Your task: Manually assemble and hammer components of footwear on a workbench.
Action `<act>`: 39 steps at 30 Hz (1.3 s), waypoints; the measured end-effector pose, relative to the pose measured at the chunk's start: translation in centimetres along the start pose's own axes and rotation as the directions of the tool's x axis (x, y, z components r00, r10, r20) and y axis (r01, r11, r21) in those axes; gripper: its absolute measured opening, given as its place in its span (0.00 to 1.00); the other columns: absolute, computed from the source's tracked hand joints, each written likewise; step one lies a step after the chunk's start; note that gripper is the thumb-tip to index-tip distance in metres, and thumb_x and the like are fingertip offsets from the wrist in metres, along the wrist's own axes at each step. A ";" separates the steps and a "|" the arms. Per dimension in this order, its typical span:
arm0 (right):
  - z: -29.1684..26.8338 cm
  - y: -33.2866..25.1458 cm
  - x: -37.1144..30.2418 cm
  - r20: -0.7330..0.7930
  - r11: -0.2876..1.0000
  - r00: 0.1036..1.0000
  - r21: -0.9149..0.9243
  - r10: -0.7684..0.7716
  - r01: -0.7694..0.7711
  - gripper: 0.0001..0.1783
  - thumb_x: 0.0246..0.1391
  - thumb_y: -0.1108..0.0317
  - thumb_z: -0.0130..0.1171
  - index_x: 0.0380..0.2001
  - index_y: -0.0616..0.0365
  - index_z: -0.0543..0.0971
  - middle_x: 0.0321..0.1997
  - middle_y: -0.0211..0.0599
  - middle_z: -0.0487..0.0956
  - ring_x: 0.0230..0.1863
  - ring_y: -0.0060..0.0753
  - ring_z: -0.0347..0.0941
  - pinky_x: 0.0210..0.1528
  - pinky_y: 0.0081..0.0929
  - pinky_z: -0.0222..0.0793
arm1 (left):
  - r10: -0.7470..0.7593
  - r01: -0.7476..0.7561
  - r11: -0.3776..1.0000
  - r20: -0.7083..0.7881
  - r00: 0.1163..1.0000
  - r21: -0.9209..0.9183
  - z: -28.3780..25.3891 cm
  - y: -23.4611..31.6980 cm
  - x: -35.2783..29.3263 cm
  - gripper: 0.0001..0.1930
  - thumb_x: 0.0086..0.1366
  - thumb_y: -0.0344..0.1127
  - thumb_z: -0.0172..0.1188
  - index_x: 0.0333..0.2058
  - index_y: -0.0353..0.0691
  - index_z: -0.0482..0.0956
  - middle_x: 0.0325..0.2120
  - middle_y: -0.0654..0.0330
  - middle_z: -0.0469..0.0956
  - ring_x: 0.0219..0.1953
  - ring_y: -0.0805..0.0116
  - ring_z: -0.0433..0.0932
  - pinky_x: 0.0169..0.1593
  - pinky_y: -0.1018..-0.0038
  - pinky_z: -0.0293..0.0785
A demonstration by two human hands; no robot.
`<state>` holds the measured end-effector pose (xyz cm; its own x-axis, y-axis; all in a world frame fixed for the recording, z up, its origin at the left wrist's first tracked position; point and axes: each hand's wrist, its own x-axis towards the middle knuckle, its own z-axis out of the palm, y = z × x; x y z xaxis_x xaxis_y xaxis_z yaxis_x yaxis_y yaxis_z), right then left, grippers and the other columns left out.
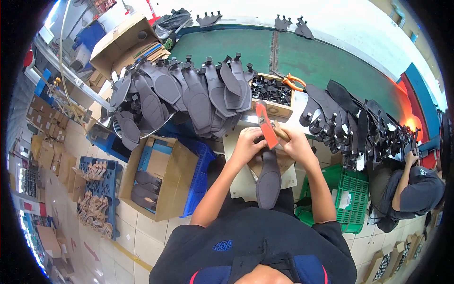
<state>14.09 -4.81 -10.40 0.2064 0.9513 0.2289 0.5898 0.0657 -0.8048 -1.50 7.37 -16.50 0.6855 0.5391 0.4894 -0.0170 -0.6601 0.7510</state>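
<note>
In front of my chest, a dark grey shoe sole points its wide toe end toward me. My left hand is closed at the narrow heel end of the sole, its fingertips partly hidden. My right hand grips the short wooden handle of a hammer, whose orange-red head is over the heel end. Under the sole is a wooden block on a pale stand. Just beyond my hands, a wooden box holds many small black heel pieces.
Grey soles with heels are heaped at left and right. Orange-handled pliers lie at the box. Behind runs a green conveyor belt. A cardboard carton and green crate flank me. Another person sits at right.
</note>
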 end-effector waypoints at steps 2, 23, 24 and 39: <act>-0.1 0.1 0.2 0.020 1.000 1.000 -0.017 -0.015 0.015 0.15 0.50 0.77 0.61 0.43 0.64 0.78 0.36 0.45 0.79 0.36 0.43 0.76 0.42 0.30 0.71 | -0.033 0.034 0.999 0.008 0.999 -0.005 -0.3 0.4 0.0 0.15 0.48 0.31 0.70 0.37 0.36 0.83 0.36 0.51 0.82 0.42 0.49 0.79 0.51 0.61 0.71; -0.5 -7.0 -7.4 -0.170 0.979 0.972 -0.097 0.163 -0.181 0.20 0.63 0.72 0.55 0.57 0.68 0.72 0.48 0.59 0.79 0.48 0.51 0.80 0.51 0.33 0.72 | -0.386 0.437 0.740 0.209 0.898 -0.512 0.4 1.2 0.3 0.13 0.54 0.31 0.73 0.39 0.33 0.86 0.29 0.66 0.84 0.30 0.83 0.76 0.35 0.81 0.75; -0.5 -7.2 -7.4 -0.185 0.983 0.971 -0.070 0.153 -0.168 0.20 0.63 0.72 0.55 0.56 0.68 0.73 0.48 0.58 0.80 0.48 0.51 0.80 0.51 0.33 0.72 | -0.368 0.412 0.760 0.190 0.910 -0.502 0.4 1.0 0.3 0.13 0.54 0.31 0.73 0.38 0.33 0.86 0.29 0.66 0.84 0.30 0.83 0.76 0.35 0.81 0.75; -2.8 -11.2 -7.8 -0.425 0.950 0.892 -0.310 -0.158 0.020 0.16 0.65 0.71 0.52 0.52 0.70 0.76 0.41 0.45 0.82 0.37 0.33 0.78 0.43 0.26 0.73 | -0.215 0.172 0.967 0.236 0.948 0.188 -0.4 0.7 -1.1 0.64 0.55 0.51 0.69 0.67 0.25 0.25 0.56 0.61 0.77 0.66 0.59 0.65 0.72 0.43 0.30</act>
<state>8.01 -13.80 -1.64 0.4225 0.7100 0.5634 0.8071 -0.0119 -0.5903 -2.59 6.51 -16.29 0.8249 0.5294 0.1983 0.2385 -0.6439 0.7270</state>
